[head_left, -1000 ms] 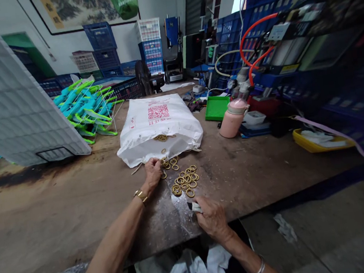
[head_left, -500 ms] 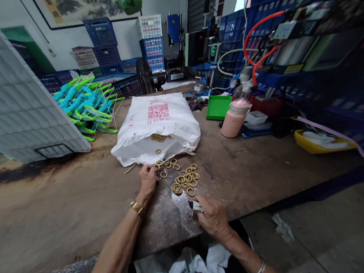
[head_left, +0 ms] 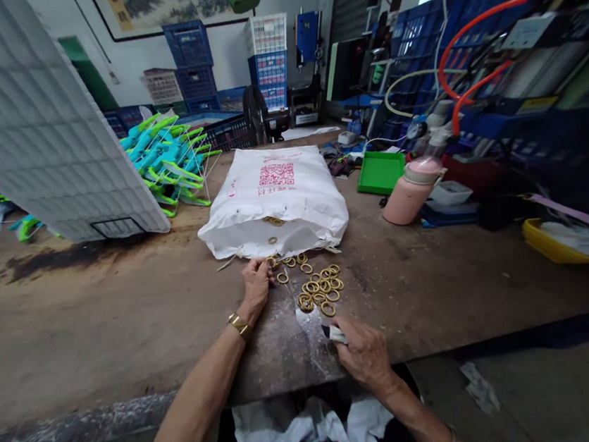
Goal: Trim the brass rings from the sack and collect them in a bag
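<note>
My left hand [head_left: 257,285] is closed, fingertips pinched together beside a few gold-coloured rings [head_left: 282,278] just outside the sack's mouth. Whatever it pinches is too small to make out. In my right hand [head_left: 366,355] is a small tool with a dark tip and a whitish wrapped handle [head_left: 337,333], pointing left over a pale worn patch of the table. Between and beyond the hands lies a loose cluster of more rings [head_left: 319,286]. A white woven sack [head_left: 291,193] with red print lies behind them, its mouth gaping towards me and more rings inside.
The wooden table [head_left: 125,325] carries a grey-white ribbed panel [head_left: 77,132] and turquoise-green plastic parts [head_left: 173,157] at left. Right of the sack stand a green tray [head_left: 380,172], a pink bottle [head_left: 411,193], a yellow tray [head_left: 568,246] and a machine with orange hoses [head_left: 483,11].
The whole scene has shifted right in the picture as my head turned left. Both hands keep nearly the same places beside the rings, and the right still grips the tool.
</note>
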A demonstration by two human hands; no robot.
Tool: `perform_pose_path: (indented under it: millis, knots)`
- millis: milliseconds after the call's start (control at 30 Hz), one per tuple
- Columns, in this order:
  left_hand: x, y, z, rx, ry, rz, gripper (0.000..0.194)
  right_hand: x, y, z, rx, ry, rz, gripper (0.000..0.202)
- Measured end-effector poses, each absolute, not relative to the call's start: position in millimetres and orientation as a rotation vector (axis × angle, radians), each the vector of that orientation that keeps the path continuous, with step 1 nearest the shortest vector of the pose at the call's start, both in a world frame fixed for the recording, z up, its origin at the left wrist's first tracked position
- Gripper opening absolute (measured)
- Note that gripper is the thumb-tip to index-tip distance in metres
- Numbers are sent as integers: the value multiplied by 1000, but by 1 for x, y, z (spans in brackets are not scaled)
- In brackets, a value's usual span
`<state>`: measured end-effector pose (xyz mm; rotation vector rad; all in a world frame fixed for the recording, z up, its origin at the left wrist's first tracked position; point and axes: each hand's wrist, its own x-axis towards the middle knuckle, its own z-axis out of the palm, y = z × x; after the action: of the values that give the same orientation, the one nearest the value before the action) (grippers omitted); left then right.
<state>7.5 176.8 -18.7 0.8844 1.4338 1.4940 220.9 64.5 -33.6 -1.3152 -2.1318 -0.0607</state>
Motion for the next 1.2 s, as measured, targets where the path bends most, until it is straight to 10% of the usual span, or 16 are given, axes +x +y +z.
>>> perform_pose_path:
  millis: [1200]
  knots:
    - [33, 226, 0, 1665, 2097, 1168, 19, 220, 64, -32, -1339, -2136, 22, 19]
